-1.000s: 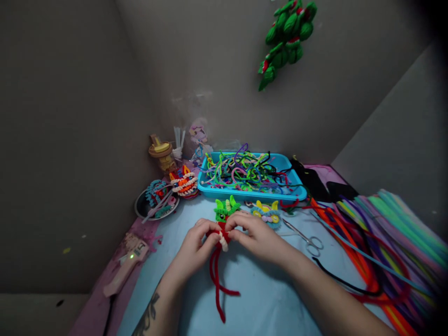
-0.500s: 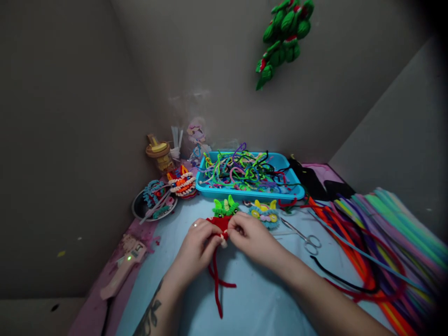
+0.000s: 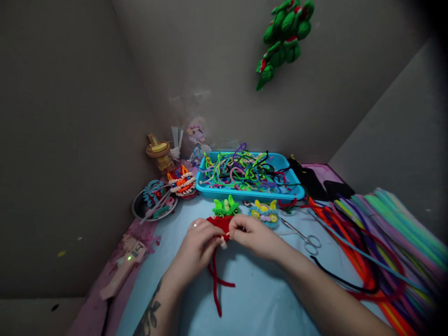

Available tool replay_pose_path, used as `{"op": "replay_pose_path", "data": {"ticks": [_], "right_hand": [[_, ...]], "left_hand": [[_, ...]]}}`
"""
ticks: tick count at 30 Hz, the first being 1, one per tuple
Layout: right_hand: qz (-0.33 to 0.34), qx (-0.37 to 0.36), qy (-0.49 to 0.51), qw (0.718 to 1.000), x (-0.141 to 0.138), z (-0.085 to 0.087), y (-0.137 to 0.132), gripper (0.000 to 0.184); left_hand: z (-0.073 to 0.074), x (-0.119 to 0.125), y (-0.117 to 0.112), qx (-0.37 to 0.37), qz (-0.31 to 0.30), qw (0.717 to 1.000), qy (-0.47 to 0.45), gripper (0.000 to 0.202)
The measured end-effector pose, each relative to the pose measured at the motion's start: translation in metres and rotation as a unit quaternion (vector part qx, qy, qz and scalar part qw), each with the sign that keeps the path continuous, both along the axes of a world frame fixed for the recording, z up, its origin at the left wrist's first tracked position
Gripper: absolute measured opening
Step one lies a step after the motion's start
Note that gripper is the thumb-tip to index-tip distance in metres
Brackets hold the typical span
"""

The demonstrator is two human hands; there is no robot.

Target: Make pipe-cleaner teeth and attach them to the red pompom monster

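Both hands meet over a small pipe-cleaner figure [image 3: 222,216] with a green horned head and a red body, low on the light blue table top [image 3: 259,298]. My left hand [image 3: 196,247] is closed on the figure's red part from the left. My right hand [image 3: 254,235] pinches a short white coiled piece [image 3: 223,241] at the figure's lower edge. Long red pipe-cleaner tails [image 3: 217,284] hang from the figure toward me across the table.
A blue tray [image 3: 224,191] of tangled pipe cleaners stands behind. A blue-yellow figure [image 3: 266,212], scissors [image 3: 304,238], a fan of long pipe cleaners [image 3: 388,233], a dish with figures [image 3: 154,203], a glue gun [image 3: 122,268] and a green wall figure [image 3: 285,35] surround the hands.
The figure has been tipped lower toward the table and the red tails have shifted a little. My right hand has closed into a tighter pinch at the white piece.
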State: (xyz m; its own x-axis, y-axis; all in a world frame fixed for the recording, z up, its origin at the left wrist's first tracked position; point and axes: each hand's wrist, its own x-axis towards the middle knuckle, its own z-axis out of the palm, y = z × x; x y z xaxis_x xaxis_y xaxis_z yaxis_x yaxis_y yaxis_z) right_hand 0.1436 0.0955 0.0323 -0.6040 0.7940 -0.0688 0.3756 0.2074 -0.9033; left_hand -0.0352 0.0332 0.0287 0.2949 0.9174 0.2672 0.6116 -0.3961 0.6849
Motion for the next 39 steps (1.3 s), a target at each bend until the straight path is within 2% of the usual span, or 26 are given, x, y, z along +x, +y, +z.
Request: {"op": "replay_pose_path", "data": {"ticks": [8, 13, 18, 22, 26, 32, 39], "right_hand": [[0.017, -0.046, -0.008, 0.999, -0.001, -0.001, 0.0, 0.013], [0.028, -0.069, 0.0, 0.997, -0.001, -0.001, -0.001, 0.013], [0.019, 0.028, 0.071, 0.997, 0.002, 0.004, -0.002, 0.006], [0.014, 0.111, 0.092, 0.989, 0.001, 0.007, -0.004, 0.013], [0.022, 0.144, 0.087, 0.986, 0.0, 0.007, -0.006, 0.017], [0.012, 0.081, 0.069, 0.994, -0.003, -0.004, -0.003, 0.017], [0.085, -0.025, 0.087, 0.992, 0.001, -0.005, 0.001, 0.019]], "left_hand": [[0.001, 0.004, 0.0, -0.009, -0.011, 1.0, 0.028, 0.017], [0.003, 0.006, -0.001, -0.042, -0.005, 0.999, -0.012, 0.024], [0.005, 0.005, -0.001, -0.077, 0.046, 0.993, -0.078, 0.022], [0.005, 0.004, -0.001, -0.098, 0.059, 0.988, -0.102, 0.022], [0.004, 0.005, -0.001, -0.104, 0.064, 0.986, -0.113, 0.02], [-0.001, 0.008, -0.002, -0.125, 0.091, 0.976, -0.151, 0.007], [-0.001, 0.003, -0.01, -0.105, 0.029, 0.988, -0.113, 0.01]]}}
